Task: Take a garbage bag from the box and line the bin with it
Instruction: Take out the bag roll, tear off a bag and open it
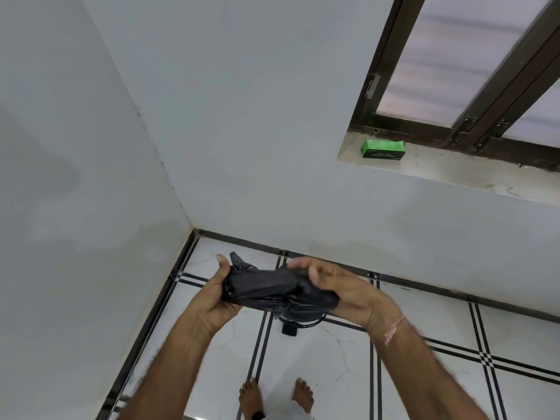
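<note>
A black garbage bag (266,287), still folded and crumpled, is held between both hands in front of me, above the floor. My left hand (216,298) grips its left end, thumb on top. My right hand (339,287) grips its right end, fingers curled over it. The green and black box (383,149) lies on the window sill (448,171) at the upper right, well apart from my hands. Just below the bag, a black bin (298,319) with a foot pedal shows on the floor, mostly hidden by the bag and my hands.
I stand in a room corner: white walls to the left and ahead, a white tiled floor (330,365) with black lines below. A dark-framed window (472,74) is above the sill. My bare feet (275,395) are at the bottom of the view.
</note>
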A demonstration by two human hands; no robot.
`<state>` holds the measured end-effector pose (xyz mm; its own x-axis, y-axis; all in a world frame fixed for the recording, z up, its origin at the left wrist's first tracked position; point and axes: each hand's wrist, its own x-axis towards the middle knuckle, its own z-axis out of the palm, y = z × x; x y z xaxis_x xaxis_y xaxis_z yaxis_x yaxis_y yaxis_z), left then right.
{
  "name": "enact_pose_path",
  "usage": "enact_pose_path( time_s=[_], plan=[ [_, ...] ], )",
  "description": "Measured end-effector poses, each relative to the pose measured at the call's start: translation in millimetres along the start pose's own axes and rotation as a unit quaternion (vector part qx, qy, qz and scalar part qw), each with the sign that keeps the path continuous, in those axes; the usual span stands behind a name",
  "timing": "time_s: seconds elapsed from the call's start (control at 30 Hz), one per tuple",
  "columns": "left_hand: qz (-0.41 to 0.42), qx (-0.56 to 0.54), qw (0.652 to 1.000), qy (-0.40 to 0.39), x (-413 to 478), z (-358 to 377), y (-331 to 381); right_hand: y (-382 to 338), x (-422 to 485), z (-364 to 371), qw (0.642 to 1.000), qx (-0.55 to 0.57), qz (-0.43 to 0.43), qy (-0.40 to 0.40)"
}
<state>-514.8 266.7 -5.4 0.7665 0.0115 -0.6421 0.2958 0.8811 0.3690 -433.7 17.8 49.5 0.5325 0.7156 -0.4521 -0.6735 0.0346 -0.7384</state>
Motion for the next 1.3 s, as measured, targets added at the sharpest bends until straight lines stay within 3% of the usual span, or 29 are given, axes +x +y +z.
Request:
enact_pose_path(
  time_s=[0.13, 0.3, 0.47, 0.7, 0.97, 1.13, 1.3],
  plan=[
    [-0.019, 0.031, 0.999, -0.017, 2.2, -11.9, -3.2, -7.8, 18.4, -14.7, 0.949, 0.227, -0.11, 0.189],
    [-0.056, 0.186, 0.98, -0.041, -1.6, -25.8, -3.5, -10.2, 30.4, -42.0, 0.914, 0.256, -0.125, 0.289],
    [-0.084, 0.27, 0.959, -0.033, -3.0, -36.9, -0.4, -7.2, 35.8, -56.8, 0.91, 0.262, -0.092, 0.308],
    [0.0, 0.027, 0.999, 0.022, 14.1, -45.3, 5.3, 6.4, 30.9, -81.0, 0.899, 0.268, -0.081, 0.336],
    [0.035, -0.057, 0.994, 0.089, 23.0, -59.8, 12.4, 34.5, 19.4, -111.8, 0.905, 0.253, -0.025, 0.342],
    [0.071, -0.004, 0.996, 0.052, 20.6, -60.7, 13.6, 39.2, 24.0, -121.6, 0.917, 0.216, -0.034, 0.333],
    [0.075, 0.197, 0.971, 0.116, 40.8, -25.0, 12.6, 20.4, 49.4, -101.9, 0.953, -0.01, -0.002, 0.301]
  ],
)
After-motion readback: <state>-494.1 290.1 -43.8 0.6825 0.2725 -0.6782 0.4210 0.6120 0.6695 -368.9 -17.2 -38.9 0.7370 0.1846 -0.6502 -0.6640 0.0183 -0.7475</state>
